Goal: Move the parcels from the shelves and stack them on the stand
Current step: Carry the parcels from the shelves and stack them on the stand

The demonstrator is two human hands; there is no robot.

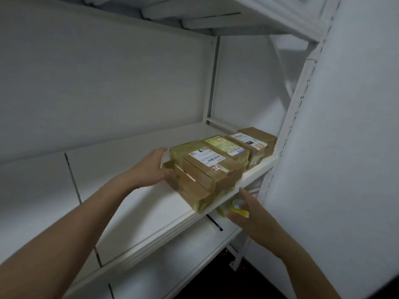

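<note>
Several brown cardboard parcels with white and yellow labels lie stacked at the right end of a white shelf [133,208]. The nearest stack [203,175] overhangs the shelf's front edge a little. More parcels [252,143] lie behind it toward the right upright. My left hand [151,167] rests with straight fingers against the left side of the near stack. My right hand [248,214] hovers below the shelf's front edge under the stack, fingers relaxed, holding nothing that I can see. The stand is out of view.
A yellow tape roll [235,207] lies on the lower shelf [183,266] by my right hand. A white perforated upright [287,147] and a white panel [345,147] close off the right side. Another shelf hangs overhead.
</note>
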